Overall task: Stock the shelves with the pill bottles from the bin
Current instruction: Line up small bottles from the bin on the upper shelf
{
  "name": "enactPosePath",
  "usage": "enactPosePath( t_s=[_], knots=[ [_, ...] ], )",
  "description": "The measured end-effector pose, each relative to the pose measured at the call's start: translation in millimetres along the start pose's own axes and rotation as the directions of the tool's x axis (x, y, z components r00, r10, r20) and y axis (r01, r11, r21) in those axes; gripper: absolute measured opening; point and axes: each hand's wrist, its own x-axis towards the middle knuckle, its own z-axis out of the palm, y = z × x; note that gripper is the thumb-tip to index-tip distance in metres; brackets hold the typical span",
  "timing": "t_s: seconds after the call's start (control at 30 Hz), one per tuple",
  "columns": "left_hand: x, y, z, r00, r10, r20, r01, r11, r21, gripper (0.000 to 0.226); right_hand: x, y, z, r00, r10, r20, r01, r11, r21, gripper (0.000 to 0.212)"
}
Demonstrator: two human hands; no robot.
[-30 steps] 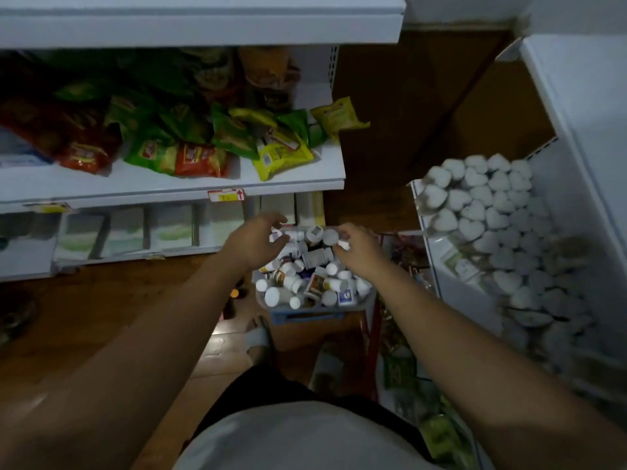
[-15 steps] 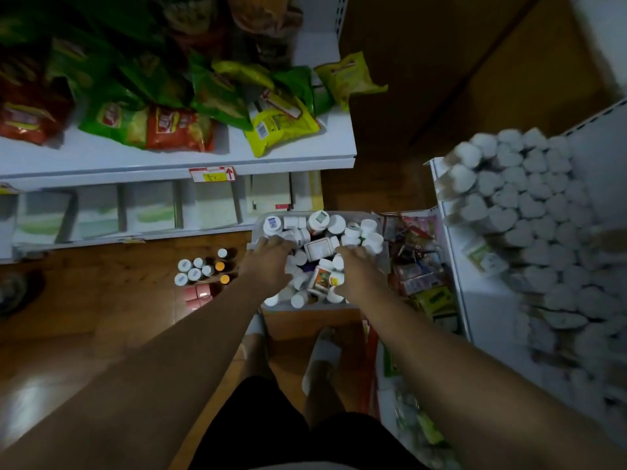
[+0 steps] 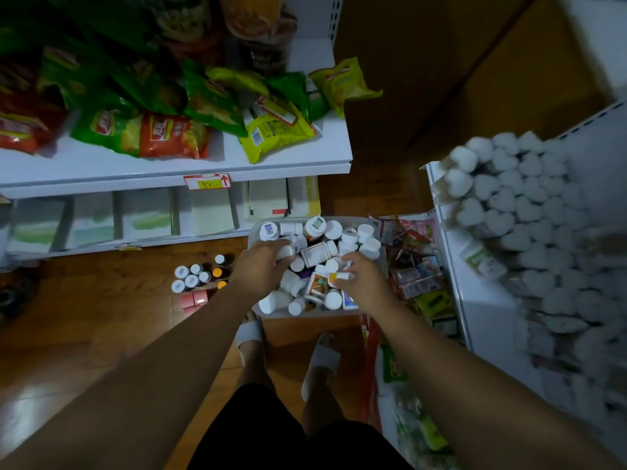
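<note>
Two white metal shelving units box this in. The left-hand shelf (image 3: 210,164) is piled with green, red and yellow snack bags (image 3: 163,134). The right-hand shelf (image 3: 481,300) is packed with white heart-shaped lids (image 3: 502,201) that smear into blur toward the frame edge.

Between them, down on the brown wooden floor (image 3: 101,317), sits the pale rectangular plastic bin (image 3: 253,232). It's heaped with white-capped pill bottles (image 3: 334,228) lying every which way, a few cap-up and most on their sides. Whatever's deeper in there is hidden under the top layer.

Both bare arms reach down and forward into it, backs of the hands up. The left hand (image 3: 261,269) is over the bin's left side, with its fingers curled round a plain white bottle (image 3: 286,251). The fingertips are out of sight behind it.

The right hand (image 3: 364,281) is right of centre, thumb and fingers pinching a small white bottle with a yellow end (image 3: 339,275). That one is held crosswise, long axis running left-right, yellow end pointing left.

Between the hands a bigger labelled bottle (image 3: 319,254) lies flat, long axis on a slant, cap toward the upper right.

Left of the bin, a little cluster of small bottles (image 3: 196,274) stands upright on the floor. Pretty much every label is too dim to read.
</note>
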Motion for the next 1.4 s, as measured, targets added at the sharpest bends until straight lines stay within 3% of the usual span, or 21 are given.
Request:
enactPosePath(
  t_s=[0.07, 0.13, 0.27, 0.4, 0.57, 0.83, 1.1, 1.3, 1.4],
  knots=[
    [-2.0, 6.5, -8.3, 0.999, -0.014, -0.033, 0.009, 0.987, -0.162, 0.04, -9.7, -5.9, -8.4, 0.998, 0.009, -0.062, -0.002, 0.995, 0.103, 0.044],
    [-4.5, 21.4, -25.0, 0.998, -0.059, -0.037, 0.038, 0.909, -0.416, 0.032, -21.5, -19.3, -20.5, 0.99, -0.003, -0.141, 0.031, 0.98, 0.195, 0.033],
    [-12.5, 73.3, -81.4, 0.993, -0.12, 0.018, 0.078, 0.517, -0.852, 0.037, -47.9, -77.0, -56.4, 0.983, -0.039, -0.18, 0.121, 0.874, 0.471, 0.022],
    [-21.8, 137.9, -156.2, 0.998, -0.029, -0.055, -0.044, 0.276, -0.96, 0.038, -74.8, -161.9, -103.2, 0.937, -0.205, -0.281, 0.336, 0.747, 0.574, 0.035],
    [-40.8, 211.3, -245.7, 0.958, 0.094, -0.271, -0.284, 0.181, -0.942, 0.018, -116.7, -259.2, -155.5, 0.827, -0.403, -0.392, 0.561, 0.546, 0.623, 0.044],
    [-72.0, 262.8, -331.9, 0.908, 0.116, -0.403, -0.419, 0.24, -0.875, 0.029, -167.1, -341.8, -195.9, 0.695, -0.545, -0.468, 0.71, 0.422, 0.563, 0.036],
    [-65.1, 242.6, -394.4, 0.844, 0.06, -0.533, -0.519, 0.344, -0.783, 0.026, -148.0, -422.9, -193.3, 0.61, -0.624, -0.488, 0.792, 0.49, 0.364, 0.04],
    [-38.0, 186.2, -441.0, 0.777, 0.038, -0.629, -0.506, 0.632, -0.587, 0.041, -64.5, -513.3, -156.6, 0.659, -0.631, -0.41, 0.74, 0.641, 0.204, 0.05],
    [-26.6, 159.6, -458.3, 0.757, 0.003, -0.653, -0.458, 0.716, -0.527, 0.044, -16.4, -556.2, -137.1, 0.688, -0.634, -0.354, 0.713, 0.681, 0.166, 0.049]
  ],
)
